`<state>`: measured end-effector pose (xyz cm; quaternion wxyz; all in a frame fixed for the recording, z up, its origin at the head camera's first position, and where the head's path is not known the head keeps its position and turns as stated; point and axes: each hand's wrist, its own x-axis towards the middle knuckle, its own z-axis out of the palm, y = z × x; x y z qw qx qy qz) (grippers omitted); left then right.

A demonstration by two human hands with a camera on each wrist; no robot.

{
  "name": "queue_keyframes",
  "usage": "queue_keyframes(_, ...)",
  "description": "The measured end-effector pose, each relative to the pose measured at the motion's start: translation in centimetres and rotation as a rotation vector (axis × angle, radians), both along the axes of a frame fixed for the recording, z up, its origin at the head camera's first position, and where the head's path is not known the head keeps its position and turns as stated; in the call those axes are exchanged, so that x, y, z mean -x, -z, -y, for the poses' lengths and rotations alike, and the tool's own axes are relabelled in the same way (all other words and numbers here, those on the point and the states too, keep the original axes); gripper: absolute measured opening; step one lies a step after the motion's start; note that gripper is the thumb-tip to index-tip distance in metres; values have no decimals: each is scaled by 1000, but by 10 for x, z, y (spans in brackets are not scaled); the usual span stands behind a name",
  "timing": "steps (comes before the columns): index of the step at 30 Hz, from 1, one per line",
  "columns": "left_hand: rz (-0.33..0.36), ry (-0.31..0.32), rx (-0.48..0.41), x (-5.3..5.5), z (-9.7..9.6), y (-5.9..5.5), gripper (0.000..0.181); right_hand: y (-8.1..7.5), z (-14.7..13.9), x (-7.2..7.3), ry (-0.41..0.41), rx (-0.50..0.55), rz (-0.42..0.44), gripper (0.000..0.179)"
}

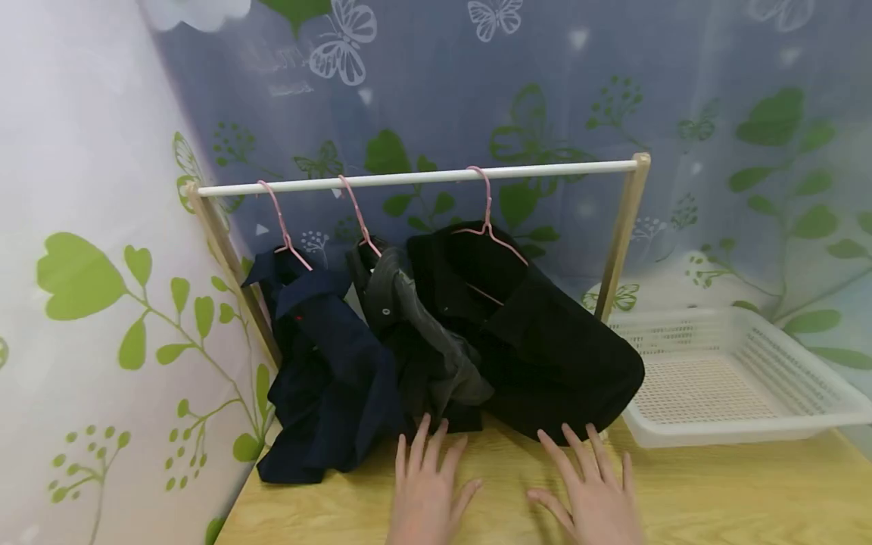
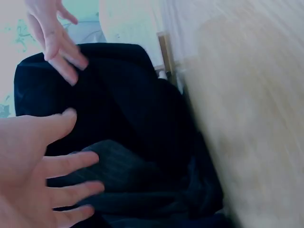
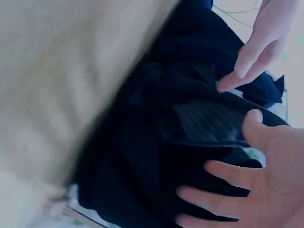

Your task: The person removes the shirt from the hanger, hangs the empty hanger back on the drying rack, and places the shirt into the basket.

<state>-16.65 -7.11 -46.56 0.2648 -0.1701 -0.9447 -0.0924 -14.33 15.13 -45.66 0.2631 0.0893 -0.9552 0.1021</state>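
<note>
– Where do we see the clothes?

– Before the printed curtain [image 1: 436,113], above the worktop [image 1: 722,492], they hang from the rack [image 1: 621,246]. The black top [image 1: 545,341] is the largest, toward our right; the navy top [image 1: 327,333] is at the left end, and the smaller grey top [image 1: 439,325] between them.

– How do we think they will handle?

– We expect all to be soft, light and not fragile. The black one looks thickest and keeps some shape; the other two droop, so they should fold easily.

– And the hands?

– The left hand [image 1: 428,484] and the right hand [image 1: 591,488] are apart, with fingers spread and holding nothing. They are near the lower edges of the grey and black tops; whether they touch, we cannot tell.

– Where would we take hold?

– At the shoulders or the hem, or by the pink hangers [image 1: 488,208], on whose thin wire the cloth might slip.

– Can we read anything?

– No brand. We notice a small red mark [image 1: 298,319] on the navy top, and pale letters [image 1: 291,89] on the curtain, too faint for reading.
</note>
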Motion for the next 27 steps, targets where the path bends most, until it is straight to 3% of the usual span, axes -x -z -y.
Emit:
queue_keyframes(5,-80,81,-133,0,3,-21,26,-27,-6,-6,-22,19,-33,36)
queue_keyframes(10,-226,135,-239,4,7,-45,18,-56,-10,-4,-82,88,-161,14)
queue_keyframes(17,-441,183,-298,16,20,-97,11,-109,-12,2,-272,226,-476,28)
queue_keyframes(20,-517,198,-307,24,26,-118,16,-131,-13,9,-299,253,-563,30)
queue_keyframes(24,-581,174,-308,35,34,-140,20,-152,-14,24,-277,242,-608,32)
queue_keyframes(27,-590,147,-307,42,38,-152,27,-160,-14,38,-278,229,-621,29)
